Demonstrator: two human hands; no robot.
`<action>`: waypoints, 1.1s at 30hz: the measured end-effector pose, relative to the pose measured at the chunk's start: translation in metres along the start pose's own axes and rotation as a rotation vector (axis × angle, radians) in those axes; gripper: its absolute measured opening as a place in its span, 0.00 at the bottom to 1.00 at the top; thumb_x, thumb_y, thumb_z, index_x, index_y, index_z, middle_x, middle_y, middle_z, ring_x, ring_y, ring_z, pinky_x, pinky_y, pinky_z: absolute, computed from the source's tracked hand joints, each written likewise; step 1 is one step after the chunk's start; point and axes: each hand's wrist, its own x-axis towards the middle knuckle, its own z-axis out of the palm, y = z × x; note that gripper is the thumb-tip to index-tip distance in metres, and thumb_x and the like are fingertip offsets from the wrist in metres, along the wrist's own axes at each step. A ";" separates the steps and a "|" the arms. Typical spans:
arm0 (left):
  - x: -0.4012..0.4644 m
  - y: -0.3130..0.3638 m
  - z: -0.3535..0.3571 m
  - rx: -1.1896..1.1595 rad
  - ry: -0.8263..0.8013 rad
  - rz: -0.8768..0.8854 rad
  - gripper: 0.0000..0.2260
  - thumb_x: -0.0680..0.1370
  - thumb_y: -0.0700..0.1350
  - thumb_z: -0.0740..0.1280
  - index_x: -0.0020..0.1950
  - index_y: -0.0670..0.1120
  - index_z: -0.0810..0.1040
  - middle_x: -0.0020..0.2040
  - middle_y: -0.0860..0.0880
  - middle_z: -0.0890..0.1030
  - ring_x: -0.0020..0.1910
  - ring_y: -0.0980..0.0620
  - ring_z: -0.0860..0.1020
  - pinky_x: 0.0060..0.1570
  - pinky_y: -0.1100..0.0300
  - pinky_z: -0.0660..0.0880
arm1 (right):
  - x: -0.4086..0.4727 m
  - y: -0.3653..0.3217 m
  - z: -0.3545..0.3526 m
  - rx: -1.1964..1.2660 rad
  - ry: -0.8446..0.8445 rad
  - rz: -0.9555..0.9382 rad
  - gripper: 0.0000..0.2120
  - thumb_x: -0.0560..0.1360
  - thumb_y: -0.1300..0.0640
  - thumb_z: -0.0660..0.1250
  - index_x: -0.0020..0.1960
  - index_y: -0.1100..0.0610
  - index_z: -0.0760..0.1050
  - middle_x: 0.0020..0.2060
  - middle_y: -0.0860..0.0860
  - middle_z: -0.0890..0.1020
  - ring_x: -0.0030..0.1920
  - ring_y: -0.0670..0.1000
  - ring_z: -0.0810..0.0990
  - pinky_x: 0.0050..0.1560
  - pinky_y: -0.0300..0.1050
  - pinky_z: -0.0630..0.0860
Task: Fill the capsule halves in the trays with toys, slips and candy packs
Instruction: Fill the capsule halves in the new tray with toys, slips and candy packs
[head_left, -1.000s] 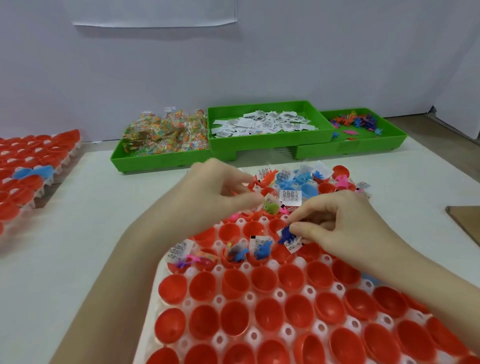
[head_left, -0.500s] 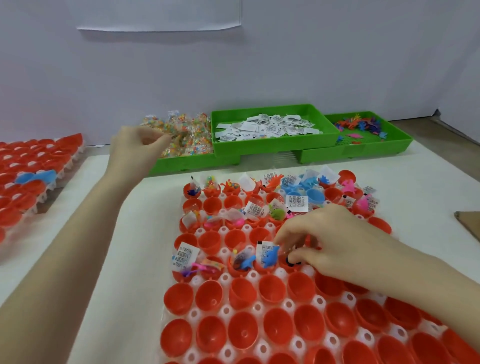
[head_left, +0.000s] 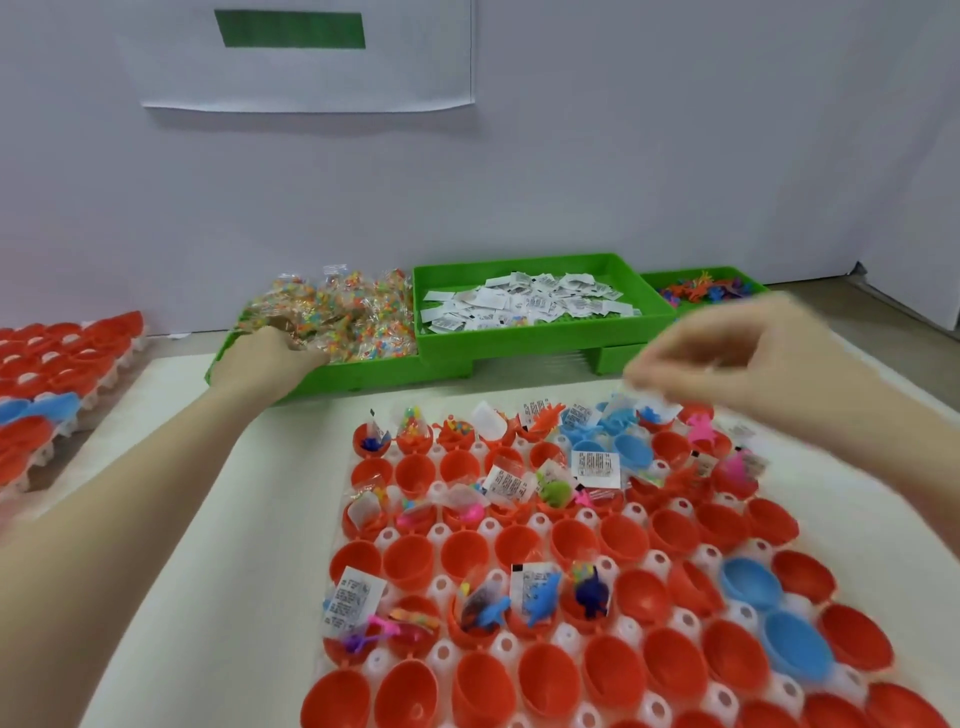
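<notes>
My right hand (head_left: 748, 358) is smeared by motion blur, so I cannot tell whether its curled fingers pinch anything. The fingertips of my left hand (head_left: 265, 358) are buried in the candy packs (head_left: 343, 317) heaping the left green bin (head_left: 322, 376), and I cannot see how they lie or whether they grip a pack. Half a second ago that hand hung short of the bin; the right sat low on the capsule tray (head_left: 597, 561) and has since lifted above its far rows. The paper slips (head_left: 524, 304) fill the middle bin, the toys (head_left: 701, 288) the right one, partly hidden behind my right hand. Most near capsule halves (head_left: 410, 561) hold nothing.
</notes>
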 end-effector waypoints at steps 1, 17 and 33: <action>0.000 0.000 0.001 -0.061 0.034 -0.020 0.15 0.75 0.53 0.66 0.40 0.40 0.77 0.39 0.41 0.77 0.42 0.42 0.72 0.40 0.56 0.67 | 0.016 0.019 -0.012 0.034 0.156 0.028 0.11 0.64 0.43 0.71 0.38 0.51 0.82 0.28 0.40 0.82 0.27 0.38 0.77 0.31 0.26 0.71; -0.061 0.017 -0.011 -0.889 0.523 0.178 0.11 0.73 0.53 0.68 0.36 0.49 0.82 0.23 0.59 0.77 0.26 0.58 0.73 0.35 0.57 0.69 | 0.127 0.175 -0.027 -0.505 0.077 0.613 0.21 0.70 0.59 0.72 0.62 0.60 0.75 0.63 0.59 0.75 0.64 0.59 0.71 0.62 0.47 0.67; -0.127 0.029 -0.052 -1.007 0.174 0.232 0.13 0.61 0.57 0.68 0.30 0.47 0.80 0.23 0.51 0.77 0.20 0.59 0.71 0.22 0.73 0.68 | 0.120 0.170 -0.036 -0.362 0.545 0.565 0.11 0.69 0.58 0.73 0.44 0.67 0.81 0.35 0.62 0.82 0.36 0.52 0.74 0.40 0.43 0.70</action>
